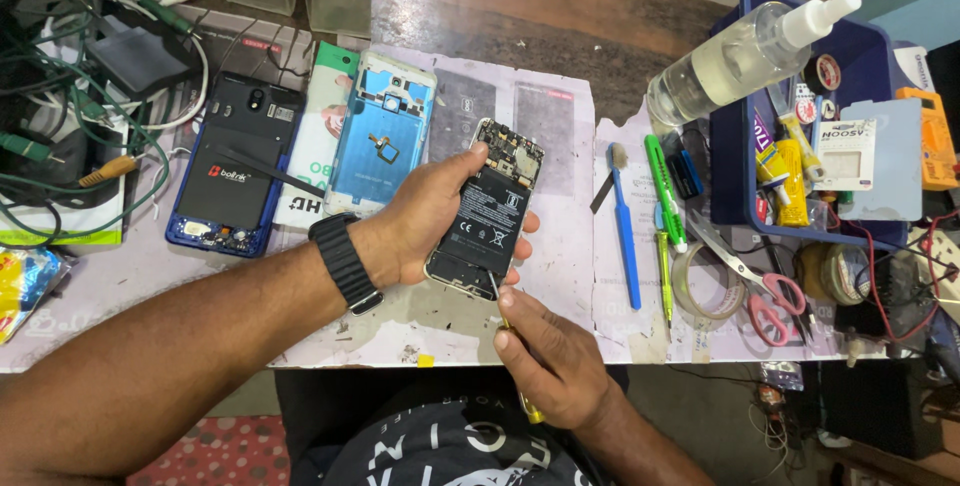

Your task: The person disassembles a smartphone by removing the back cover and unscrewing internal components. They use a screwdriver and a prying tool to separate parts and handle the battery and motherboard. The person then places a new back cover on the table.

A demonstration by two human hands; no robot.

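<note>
1. The left hand [425, 218], a black watch [345, 262] on its wrist, sits just left of the frame's centre; its fingers are wrapped closed round an opened smartphone [487, 208], thumb on the upper left edge and fingertips showing along the right edge
2. The opened smartphone lies back-up in that hand, tilted towards 1 o'clock, with its black battery and circuit board bare
3. The right hand [553, 356], at 6 o'clock from the phone, is closed round a small screwdriver [497, 298]; its metal tip touches the phone's lower edge, and a yellow handle end pokes out under the palm
4. At 10 o'clock from the phone, a light blue back cover [382, 132] lies inside-up on the paper-covered table [130, 276]
5. Further out at 9 o'clock rests a dark blue phone [232, 178], back removed, with a black tool across it
6. At 3 o'clock lie a blue toothbrush [625, 226], a green pen-like tool [662, 191], a tape roll [700, 281] and pink-handled scissors [755, 291]
7. At 2 o'clock, a clear spray bottle [740, 51] leans on a blue tray [880, 56] of small supplies
8. Green cables [60, 76] tangle at far 10 o'clock
</note>
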